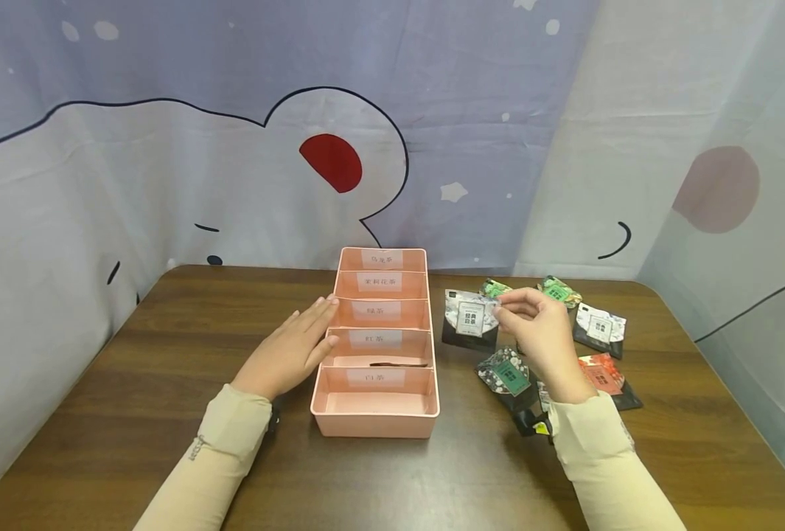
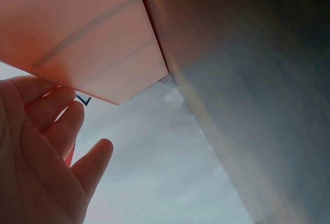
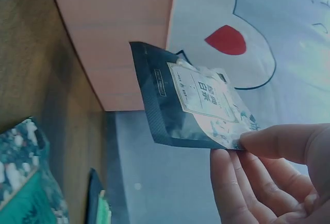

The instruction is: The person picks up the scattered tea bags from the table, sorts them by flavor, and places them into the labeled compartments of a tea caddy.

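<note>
My right hand (image 1: pixel 539 335) pinches a white-and-black tea sachet (image 1: pixel 461 335) by its edge, between thumb and fingers. The sachet is held up to the right of a pink divided box (image 1: pixel 375 425), apart from it. In the right wrist view the label of the tea sachet (image 3: pixel 203 92) faces the camera. My left hand (image 1: pixel 286 355) has its fingers extended and touches the box's left rim. The box has several compartments in a row, each with a white label. A thin dark edge of something (image 1: pixel 399 364) shows in the second compartment from the front.
Right of the box lie several more sachets: a dark one with a green label (image 1: pixel 508 376), a red one (image 1: pixel 604 376), a white-and-black one (image 1: pixel 600 328) and green ones (image 1: pixel 558 291). Some are partly hidden by my right hand and sleeve. A patterned curtain (image 1: pixel 233 184) hangs behind the wooden table (image 1: pixel 186 332).
</note>
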The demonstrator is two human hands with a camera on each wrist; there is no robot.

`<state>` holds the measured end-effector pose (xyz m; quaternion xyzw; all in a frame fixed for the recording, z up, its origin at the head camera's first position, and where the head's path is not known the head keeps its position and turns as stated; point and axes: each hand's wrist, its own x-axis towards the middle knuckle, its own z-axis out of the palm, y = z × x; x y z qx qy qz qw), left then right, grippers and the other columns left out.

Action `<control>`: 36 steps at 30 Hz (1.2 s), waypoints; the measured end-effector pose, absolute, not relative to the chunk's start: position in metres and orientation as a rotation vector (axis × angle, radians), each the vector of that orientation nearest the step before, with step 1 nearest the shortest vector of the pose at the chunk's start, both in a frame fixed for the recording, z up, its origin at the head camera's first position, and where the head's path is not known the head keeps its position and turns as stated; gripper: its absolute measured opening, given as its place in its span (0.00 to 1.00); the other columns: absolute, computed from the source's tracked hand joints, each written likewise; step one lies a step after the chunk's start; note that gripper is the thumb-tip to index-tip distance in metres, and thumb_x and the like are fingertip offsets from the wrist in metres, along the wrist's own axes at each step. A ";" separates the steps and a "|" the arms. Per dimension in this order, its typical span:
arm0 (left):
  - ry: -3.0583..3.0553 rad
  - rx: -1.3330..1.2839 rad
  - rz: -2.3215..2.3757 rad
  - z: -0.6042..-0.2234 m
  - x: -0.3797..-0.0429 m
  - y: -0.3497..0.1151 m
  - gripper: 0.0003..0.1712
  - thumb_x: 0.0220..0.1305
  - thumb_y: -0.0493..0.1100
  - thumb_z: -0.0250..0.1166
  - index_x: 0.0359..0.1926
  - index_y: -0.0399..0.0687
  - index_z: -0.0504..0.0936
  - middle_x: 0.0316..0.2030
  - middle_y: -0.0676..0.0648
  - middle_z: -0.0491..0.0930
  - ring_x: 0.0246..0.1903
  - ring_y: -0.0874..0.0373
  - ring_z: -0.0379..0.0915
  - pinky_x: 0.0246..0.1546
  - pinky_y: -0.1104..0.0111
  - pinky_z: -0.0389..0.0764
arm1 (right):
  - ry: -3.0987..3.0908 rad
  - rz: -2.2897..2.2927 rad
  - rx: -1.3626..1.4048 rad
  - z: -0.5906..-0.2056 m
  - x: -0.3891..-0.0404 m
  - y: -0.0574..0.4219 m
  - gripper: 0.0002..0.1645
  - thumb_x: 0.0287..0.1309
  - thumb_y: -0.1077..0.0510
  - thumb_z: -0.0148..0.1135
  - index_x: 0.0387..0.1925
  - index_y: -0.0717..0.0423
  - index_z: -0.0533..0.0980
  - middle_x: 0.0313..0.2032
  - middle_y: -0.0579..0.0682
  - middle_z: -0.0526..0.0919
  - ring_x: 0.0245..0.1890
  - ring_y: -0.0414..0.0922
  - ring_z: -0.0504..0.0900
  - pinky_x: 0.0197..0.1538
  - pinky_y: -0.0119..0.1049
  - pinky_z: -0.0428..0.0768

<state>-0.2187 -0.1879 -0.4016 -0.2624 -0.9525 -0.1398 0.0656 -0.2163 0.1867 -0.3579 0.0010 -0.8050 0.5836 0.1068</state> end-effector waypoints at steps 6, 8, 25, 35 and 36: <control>-2.872 -0.789 -0.419 -0.402 -0.219 -0.189 0.37 0.80 0.54 0.47 0.79 0.39 0.54 0.78 0.42 0.54 0.77 0.47 0.48 0.76 0.48 0.52 | -2.291 1.702 0.076 -0.351 -0.212 0.182 0.12 0.60 0.66 0.69 0.44 0.70 0.80 0.36 0.56 0.87 0.31 0.36 0.86 0.39 0.31 0.87; -2.871 -0.788 -0.419 -0.402 -0.219 -0.190 0.36 0.80 0.54 0.48 0.79 0.39 0.54 0.78 0.42 0.54 0.77 0.47 0.48 0.76 0.48 0.52 | -2.269 1.704 0.115 -0.348 -0.210 0.180 0.12 0.60 0.66 0.69 0.44 0.71 0.80 0.36 0.57 0.87 0.31 0.36 0.87 0.39 0.31 0.87; -2.871 -0.782 -0.413 -0.400 -0.218 -0.188 0.36 0.80 0.54 0.47 0.79 0.39 0.54 0.78 0.43 0.55 0.77 0.47 0.48 0.76 0.48 0.52 | -2.110 1.666 0.425 -0.337 -0.176 0.152 0.07 0.58 0.72 0.69 0.40 0.67 0.83 0.34 0.60 0.87 0.30 0.42 0.88 0.40 0.34 0.88; -2.867 -0.780 -0.414 -0.404 -0.219 -0.189 0.37 0.80 0.56 0.47 0.79 0.41 0.54 0.78 0.44 0.54 0.77 0.48 0.48 0.77 0.50 0.51 | -2.062 1.658 0.703 -0.353 -0.161 0.135 0.11 0.55 0.77 0.67 0.40 0.67 0.82 0.34 0.60 0.87 0.33 0.38 0.88 0.35 0.36 0.88; -2.869 -0.778 -0.416 -0.404 -0.219 -0.189 0.37 0.80 0.56 0.47 0.79 0.41 0.54 0.78 0.44 0.54 0.78 0.48 0.48 0.77 0.50 0.51 | -2.068 1.634 0.730 -0.355 -0.160 0.134 0.11 0.54 0.77 0.68 0.40 0.67 0.82 0.34 0.60 0.87 0.33 0.38 0.88 0.35 0.36 0.88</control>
